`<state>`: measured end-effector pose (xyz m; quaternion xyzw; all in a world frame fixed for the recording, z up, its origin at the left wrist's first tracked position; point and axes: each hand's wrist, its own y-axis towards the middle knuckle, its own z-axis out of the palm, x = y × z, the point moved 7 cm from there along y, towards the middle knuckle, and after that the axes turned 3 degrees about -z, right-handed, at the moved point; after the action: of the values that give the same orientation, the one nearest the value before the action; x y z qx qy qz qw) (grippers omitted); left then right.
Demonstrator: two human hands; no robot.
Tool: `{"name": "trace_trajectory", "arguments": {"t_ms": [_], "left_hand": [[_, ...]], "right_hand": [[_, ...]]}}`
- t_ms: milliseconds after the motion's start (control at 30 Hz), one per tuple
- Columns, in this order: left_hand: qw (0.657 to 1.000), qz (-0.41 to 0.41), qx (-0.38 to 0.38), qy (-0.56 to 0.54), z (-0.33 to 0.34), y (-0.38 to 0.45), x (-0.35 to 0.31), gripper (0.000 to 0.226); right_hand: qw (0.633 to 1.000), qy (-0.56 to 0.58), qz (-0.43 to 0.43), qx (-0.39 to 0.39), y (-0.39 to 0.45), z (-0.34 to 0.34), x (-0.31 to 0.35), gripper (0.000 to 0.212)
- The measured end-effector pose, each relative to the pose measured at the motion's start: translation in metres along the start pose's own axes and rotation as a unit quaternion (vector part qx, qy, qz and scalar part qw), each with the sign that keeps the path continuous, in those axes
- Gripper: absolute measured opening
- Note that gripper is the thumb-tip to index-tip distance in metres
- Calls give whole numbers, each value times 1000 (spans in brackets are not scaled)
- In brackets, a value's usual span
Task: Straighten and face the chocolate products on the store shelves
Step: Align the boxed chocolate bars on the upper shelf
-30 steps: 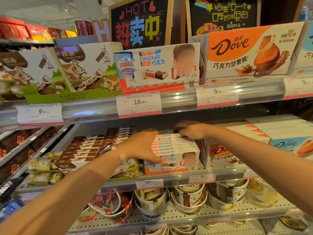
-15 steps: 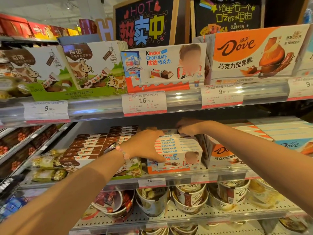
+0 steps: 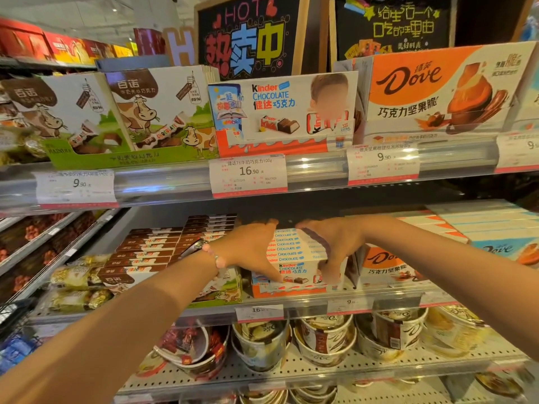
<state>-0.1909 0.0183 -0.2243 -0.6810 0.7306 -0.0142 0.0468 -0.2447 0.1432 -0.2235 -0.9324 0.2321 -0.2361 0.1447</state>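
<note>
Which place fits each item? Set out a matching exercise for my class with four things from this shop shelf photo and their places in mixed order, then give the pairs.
Things
1. Kinder stack
2. orange Dove display box
3. Dove tubs
4. cow-print boxes

Places
A. top shelf, left
B. shelf below the hands
C. middle shelf, between both hands
D. top shelf, right

Pairs: 1-C, 2-D, 3-B, 4-A

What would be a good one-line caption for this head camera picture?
Both hands, left and right, grip a stack of Kinder chocolate boxes on the middle shelf.
</note>
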Motion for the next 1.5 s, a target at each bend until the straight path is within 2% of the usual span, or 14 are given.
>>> {"name": "trace_trajectory", "arguments": {"t_ms": [67,167,267,333,533,733,867,967,1167,1500], "left_hand": [[1000,1,-4,-11,-1,-1,0,116],[1000,9,-10,-14,-3,0,-1,106],[1000,4,-9,2,-1,3,-1,75],[1000,5,-9,11,-2,2,-3,67],[995,1,-35,-90,-11,-3,0,82],[991,-18,-39,-129,-11,-1,7,91],[991,-26,-12,-133,-11,1,6,87],[990,-33,10,-138,-11,2,5,85],[989,-31,-12,-147,-12,-1,2,88],[990,-35,-5,-135,-13,-3,-1,77]], "right_hand": [[999,-14,-4,-51,0,-3,-3,95],[996,-21,1,-86,-1,-4,-6,96],[997,-26,2,-76,0,-1,-5,97],[998,-30,2,-59,0,0,-4,98],[998,11,10,-59,-7,-3,-3,106],[996,25,-2,-90,-8,-6,-3,83],[996,37,-15,-85,-7,-5,-4,67],[996,30,-16,-88,-6,-6,-4,66],[993,48,-25,-102,-9,-6,-2,67],[992,30,-41,-118,-11,-5,0,66]]}}
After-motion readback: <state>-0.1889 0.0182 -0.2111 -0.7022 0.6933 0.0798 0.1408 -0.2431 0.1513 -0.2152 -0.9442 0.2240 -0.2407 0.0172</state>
